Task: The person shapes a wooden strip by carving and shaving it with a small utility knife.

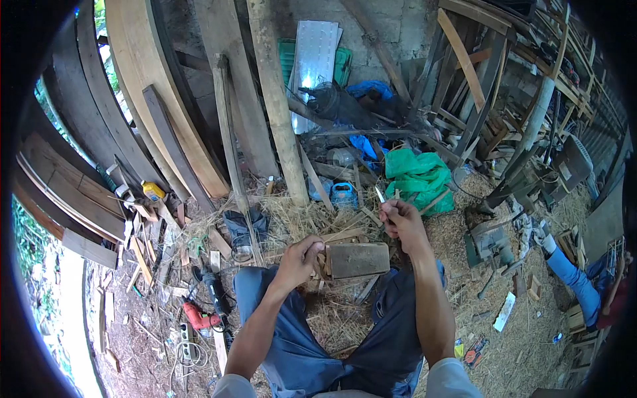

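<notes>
Firstly, right hand [403, 224]: closed on a slim blade [380, 194], tip raised, clear of the block [359, 261]. Left hand [298, 261]: thumb and fingers curled in; whether they clasp anything, cannot tell. Progress: seemingly mid-work; blade in hand, block intact in outline, any finished cuts too small to make out, remainder uncertain. Block position: between the hands, just beside the left fingertips, below and left of the right grip. Outward: green bag [415, 174], blue jug [343, 196] ahead; red drill [198, 317] leftward.

Knife [379, 194] and wooden block [359, 261]
The brown, rectangular block lies crosswise; beyond it, the knife's bright blade tilts left.
</notes>
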`<state>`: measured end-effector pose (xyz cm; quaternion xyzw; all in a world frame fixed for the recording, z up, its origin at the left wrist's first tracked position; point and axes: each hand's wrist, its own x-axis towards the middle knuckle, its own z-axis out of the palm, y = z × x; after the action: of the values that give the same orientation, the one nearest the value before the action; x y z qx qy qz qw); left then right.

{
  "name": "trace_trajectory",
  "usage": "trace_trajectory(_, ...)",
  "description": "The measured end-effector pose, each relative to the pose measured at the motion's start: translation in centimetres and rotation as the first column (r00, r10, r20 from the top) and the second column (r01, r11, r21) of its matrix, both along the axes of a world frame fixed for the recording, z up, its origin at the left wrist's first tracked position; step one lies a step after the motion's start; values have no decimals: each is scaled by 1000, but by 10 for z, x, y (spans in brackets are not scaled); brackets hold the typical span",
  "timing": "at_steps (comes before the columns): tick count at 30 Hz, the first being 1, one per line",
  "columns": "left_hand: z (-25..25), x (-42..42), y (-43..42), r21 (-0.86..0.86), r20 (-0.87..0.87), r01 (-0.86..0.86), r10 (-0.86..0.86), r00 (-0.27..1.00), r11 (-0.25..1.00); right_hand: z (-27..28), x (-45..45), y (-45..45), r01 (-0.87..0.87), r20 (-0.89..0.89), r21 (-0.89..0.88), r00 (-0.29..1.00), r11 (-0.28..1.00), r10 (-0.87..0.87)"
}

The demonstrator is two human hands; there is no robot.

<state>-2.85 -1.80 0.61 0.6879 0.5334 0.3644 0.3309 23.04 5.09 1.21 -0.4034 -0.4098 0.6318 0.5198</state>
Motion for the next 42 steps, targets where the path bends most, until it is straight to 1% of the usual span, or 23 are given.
trace_trajectory(1, 0, 1, 0, -2, -3, 3, -3, 1000, 1000, -2, 6, 5, 3, -3, -2, 1000, 1000, -3)
trace_trajectory(3, 1, 0, -3, 46, -11, 29, -29, 1000, 999, -12, 30, 19, 170, 44, -11, 985, 985, -169)
trace_trajectory(4, -2, -3, -5, 46, -11, 29, -29, 1000, 999, -11, 42, 25, 255, 2, 1, 967, 967, -255)
trace_trajectory(5, -6, -6, -5, -6, 31, 11, -11, 999, 1000, -12, 53, 27, 252, 5, 9, 968, 968, -252)
trace_trajectory(6, -8, -8, -3, -57, 71, -7, 11, 997, 998, -6, 58, 25, 312, -46, 26, 950, 950, -310)
trace_trajectory(7, -10, -9, 0, -50, 72, -14, 18, 997, 999, -4, 59, 22, 368, -102, 36, 926, 929, -363)
trace_trajectory(8, -11, -9, 2, -61, 162, -15, 24, 986, 998, -13, 57, 19, 315, -95, 64, 946, 947, -309)
trace_trajectory(9, -11, -8, 3, -74, 252, -11, 30, 967, 997, -10, 48, 13, 310, -97, 66, 948, 948, -303)
trace_trajectory(10, -9, -6, 4, -74, 252, -12, 30, 967, 997, -4, 31, 4, 224, -28, 29, 974, 974, -224)
trace_trajectory(11, -6, -2, 6, -116, 267, -2, 33, 963, 993, 2, 15, -4, 144, 39, -16, 989, 989, -144)
trace_trajectory(12, -4, 3, 6, -160, 280, 11, 35, 959, 987, 4, 1, -11, 63, 44, 3, 997, 998, -63)
trace_trajectory(15, -13, 14, 6, -188, 335, 44, 22, 942, 981, 4, -40, -22, -157, 65, 16, 986, 987, 156)
trace_trajectory(16, -13, 17, 6, -188, 332, 48, 17, 943, 981, 2, -47, -23, -152, 61, 18, 987, 988, 151)
trace_trajectory(18, -12, 22, 4, -195, 440, 111, -15, 898, 975, -2, -55, -23, -256, 80, -4, 963, 967, 256)
trace_trajectory(22, -11, 25, 1, -195, 471, 144, -36, 881, 970, 2, -48, -19, -264, 117, 7, 958, 964, 262)
trace_trajectory(24, -14, 24, 2, -206, 480, 162, -44, 876, 965, 6, -44, -19, -243, 163, -48, 955, 969, 248)
trace_trajectory(25, -13, 23, 2, -205, 482, 160, -42, 875, 966, 6, -43, -17, -246, 166, -47, 954, 968, 250)
trace_trajectory(27, -12, 23, 2, -244, 551, 209, -42, 833, 947, 7, -40, -15, -232, 134, -47, 962, 971, 237)
trace_trajectory(34, -15, 24, 2, -243, 534, 172, -17, 845, 955, 3, -35, -9, -220, 219, -23, 951, 975, 220)
trace_trajectory(36, -13, 24, 5, -230, 491, 165, -32, 870, 959, 4, -34, -8, -226, 158, 2, 962, 974, 223)
trace_trajectory(37, -11, 24, 5, -229, 495, 164, -30, 868, 959, 5, -35, -8, -228, 162, 1, 961, 974, 225)
trace_trajectory(40, -12, 22, 6, -221, 455, 145, -30, 890, 964, 6, -39, -7, -202, 193, -12, 961, 979, 200)
trace_trajectory(42, -22, 21, 8, -225, 468, 158, -36, 883, 961, -4, -47, -10, -147, 274, 14, 952, 989, 138)
